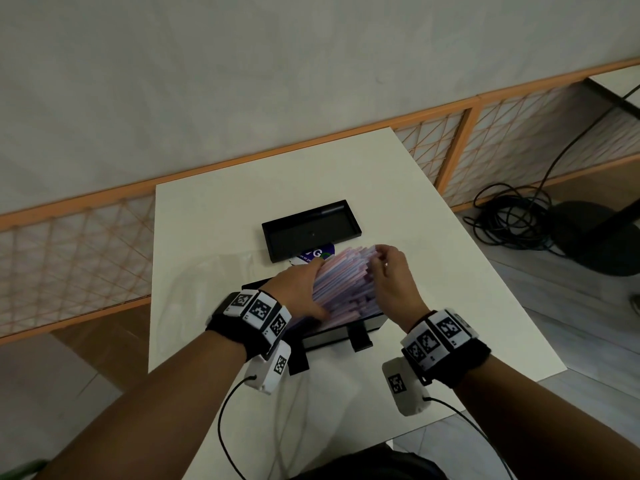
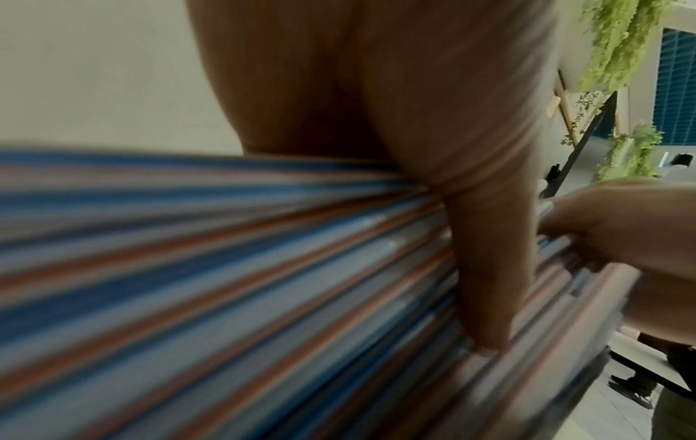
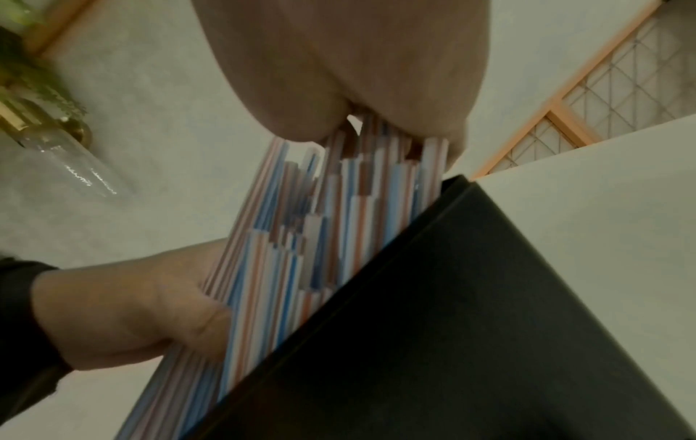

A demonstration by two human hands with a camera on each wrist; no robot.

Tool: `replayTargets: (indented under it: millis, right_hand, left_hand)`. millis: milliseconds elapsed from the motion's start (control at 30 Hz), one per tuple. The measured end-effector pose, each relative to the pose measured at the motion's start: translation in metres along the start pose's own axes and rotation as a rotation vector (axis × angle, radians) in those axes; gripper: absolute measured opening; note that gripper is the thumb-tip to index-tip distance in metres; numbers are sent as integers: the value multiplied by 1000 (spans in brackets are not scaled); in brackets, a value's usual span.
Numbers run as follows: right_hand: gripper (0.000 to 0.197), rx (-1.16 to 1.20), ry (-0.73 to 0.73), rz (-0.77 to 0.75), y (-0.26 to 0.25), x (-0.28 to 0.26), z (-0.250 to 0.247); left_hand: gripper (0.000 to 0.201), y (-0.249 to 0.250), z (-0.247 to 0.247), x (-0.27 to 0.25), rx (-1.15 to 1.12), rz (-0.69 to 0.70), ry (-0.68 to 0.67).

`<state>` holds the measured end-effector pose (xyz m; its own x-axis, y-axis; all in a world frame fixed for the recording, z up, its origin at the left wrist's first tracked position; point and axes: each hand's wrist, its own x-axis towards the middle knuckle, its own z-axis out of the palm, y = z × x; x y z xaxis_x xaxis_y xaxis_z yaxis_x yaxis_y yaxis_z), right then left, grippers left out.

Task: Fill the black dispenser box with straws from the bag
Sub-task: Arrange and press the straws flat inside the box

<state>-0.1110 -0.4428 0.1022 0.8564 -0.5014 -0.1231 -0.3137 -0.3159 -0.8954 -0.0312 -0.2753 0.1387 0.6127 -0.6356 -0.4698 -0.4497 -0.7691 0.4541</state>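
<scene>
A thick bundle of red, blue and white striped straws (image 1: 343, 282) (image 2: 226, 268) (image 3: 301, 253) stands tilted in the open black dispenser box (image 1: 343, 332) (image 3: 471, 327), its far ends raised. My left hand (image 1: 301, 284) (image 3: 113, 312) grips the bundle from the left, with the thumb (image 2: 489, 268) laid across the straws. My right hand (image 1: 389, 271) (image 2: 621, 232) (image 3: 357, 74) curls its fingers over the straws' upper ends on the right. The clear plastic bag (image 1: 211, 271) lies flat on the table to the left, its printed label (image 1: 313, 254) just beyond the straws.
A shallow black lid or tray (image 1: 311, 230) lies open on the white table (image 1: 242, 209) beyond the box. An orange lattice fence (image 1: 69, 258) runs behind the table. Coiled black cables (image 1: 512, 216) and a dark round base (image 1: 602, 237) are on the floor to the right.
</scene>
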Motion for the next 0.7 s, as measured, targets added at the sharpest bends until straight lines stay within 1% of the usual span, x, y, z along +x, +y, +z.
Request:
replayTargets:
  millis: [33, 100, 200, 300, 367, 400, 467, 533, 567, 633, 700]
  right_hand:
    - [34, -48, 3, -15, 1, -3, -1]
    - [38, -96, 44, -18, 2, -6, -7]
    - [41, -61, 90, 29, 2, 0, -17]
    - [46, 32, -3, 86, -3, 9, -20]
    - [45, 57, -53, 82, -6, 11, -16]
    - [44, 54, -57, 73, -6, 11, -13]
    - [40, 46, -9, 62, -4, 11, -6]
    - [37, 39, 47, 71, -3, 12, -2]
    - [36, 24, 52, 84, -3, 12, -2]
    - [36, 7, 27, 107, -1, 13, -1]
    - [38, 0, -4, 116, -1, 13, -3]
  left_hand:
    - [79, -1, -1, 0, -3, 1, 3]
    - [72, -4, -1, 2, 3, 16, 24]
    - [64, -4, -3, 3, -6, 53, 72]
    - [67, 1, -3, 6, -70, 94, 109]
    - [71, 0, -1, 8, -136, 101, 122]
    - [76, -2, 1, 9, -167, 91, 112]
    - [82, -8, 7, 8, -211, 68, 82]
    - [81, -12, 12, 5, -248, 76, 51]
    - [81, -15, 13, 4, -258, 88, 36]
    - [79, -18, 11, 1, -259, 99, 6]
    - [87, -24, 7, 0, -238, 97, -16]
